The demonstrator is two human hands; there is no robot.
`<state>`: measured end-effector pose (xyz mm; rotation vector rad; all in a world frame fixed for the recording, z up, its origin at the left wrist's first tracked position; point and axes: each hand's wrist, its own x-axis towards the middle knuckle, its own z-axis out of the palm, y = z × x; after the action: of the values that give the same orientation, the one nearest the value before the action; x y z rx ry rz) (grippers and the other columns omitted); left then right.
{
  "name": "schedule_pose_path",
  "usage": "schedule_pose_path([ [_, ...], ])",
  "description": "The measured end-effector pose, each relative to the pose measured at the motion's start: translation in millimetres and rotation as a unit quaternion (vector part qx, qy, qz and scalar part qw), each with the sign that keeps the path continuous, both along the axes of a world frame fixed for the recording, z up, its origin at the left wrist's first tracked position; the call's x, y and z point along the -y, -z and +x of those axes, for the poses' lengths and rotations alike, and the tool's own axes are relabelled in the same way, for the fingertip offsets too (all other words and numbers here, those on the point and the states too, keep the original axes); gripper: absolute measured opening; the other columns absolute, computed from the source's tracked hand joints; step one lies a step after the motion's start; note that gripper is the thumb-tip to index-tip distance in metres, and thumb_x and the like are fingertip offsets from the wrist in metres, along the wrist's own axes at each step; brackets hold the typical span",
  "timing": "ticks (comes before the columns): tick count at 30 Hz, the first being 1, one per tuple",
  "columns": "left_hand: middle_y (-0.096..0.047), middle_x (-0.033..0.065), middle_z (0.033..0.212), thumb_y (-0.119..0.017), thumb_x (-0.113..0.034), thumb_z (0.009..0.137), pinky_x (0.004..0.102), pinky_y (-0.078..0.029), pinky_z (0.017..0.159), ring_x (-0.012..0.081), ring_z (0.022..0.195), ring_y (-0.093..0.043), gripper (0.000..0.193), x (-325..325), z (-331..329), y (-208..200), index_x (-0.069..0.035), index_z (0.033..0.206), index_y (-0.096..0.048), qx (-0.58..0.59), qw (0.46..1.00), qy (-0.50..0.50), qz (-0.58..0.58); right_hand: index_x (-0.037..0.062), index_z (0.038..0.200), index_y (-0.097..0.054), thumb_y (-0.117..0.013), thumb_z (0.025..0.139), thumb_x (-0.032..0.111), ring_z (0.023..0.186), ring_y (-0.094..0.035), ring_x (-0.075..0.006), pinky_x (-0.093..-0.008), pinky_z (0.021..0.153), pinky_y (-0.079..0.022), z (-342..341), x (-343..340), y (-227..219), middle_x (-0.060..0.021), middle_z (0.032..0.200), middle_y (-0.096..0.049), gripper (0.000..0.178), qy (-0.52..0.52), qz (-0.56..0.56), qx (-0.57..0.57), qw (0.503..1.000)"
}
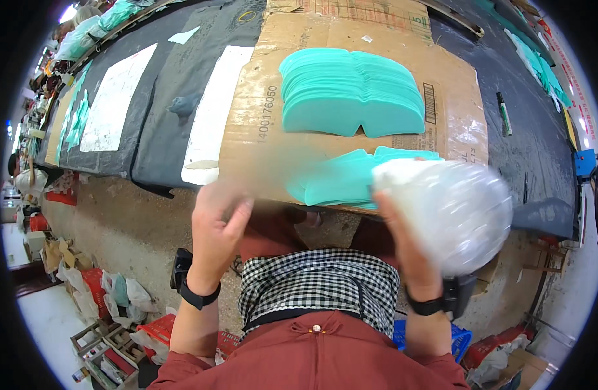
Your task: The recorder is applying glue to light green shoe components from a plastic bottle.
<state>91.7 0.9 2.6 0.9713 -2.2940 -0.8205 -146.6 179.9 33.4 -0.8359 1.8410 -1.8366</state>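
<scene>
My right hand [412, 244] grips a clear, shiny bundle of plastic [465, 218], rounded and whitish, blurred by motion. Beneath the bundle, a smaller pile of teal cut pieces [351, 175] lies at the table's near edge, partly hidden. My left hand [217, 218] is held off that edge, left of the pile, its fingers curled in and the thumb against them. A smear of blur beside it hides what those fingers hold, if anything. Farther back sits a large fanned stack of teal cut pieces [354, 91] with curved outlines and a small notch in front.
Both piles rest on a flattened cardboard sheet [247, 130] over a dark table cover [169, 81]. White sheets [120, 97] lie to the left. A marker pen [504, 114] is at the right. Below stand a red crate [159, 328] and a blue crate [461, 338].
</scene>
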Motion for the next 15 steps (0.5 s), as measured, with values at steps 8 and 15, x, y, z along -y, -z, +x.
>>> schedule_pose_path([
  [8, -0.074, 0.0167, 0.111, -0.07, -0.005, 0.089, 0.0418, -0.05, 0.098, 0.0333, 0.11, -0.065, 0.021, 4, 2, -8, 0.002, 0.108, -0.074, -0.067, 0.994, -0.061, 0.06, 0.0022, 0.121, -0.071, -0.08, 0.085, 0.015, 0.103, -0.073, -0.0346, -0.0421, 0.091, -0.059, 82, 59, 11, -0.0154, 0.115, -0.074, 0.039, -0.165, -0.043, -0.284, 0.943],
  [15, -0.07, 0.0177, 0.1, -0.077, -0.014, 0.087, 0.0489, -0.049, 0.086, 0.0405, 0.097, -0.064, 0.018, -7, -28, -14, -0.001, 0.099, -0.072, -0.023, 0.996, 0.035, -0.074, 0.0059, 0.137, -0.067, -0.082, 0.094, 0.029, 0.129, -0.062, -0.0276, -0.0409, 0.108, -0.05, 18, 8, -1, -0.0137, 0.142, -0.064, 0.05, -0.143, 0.175, -0.379, 0.897],
])
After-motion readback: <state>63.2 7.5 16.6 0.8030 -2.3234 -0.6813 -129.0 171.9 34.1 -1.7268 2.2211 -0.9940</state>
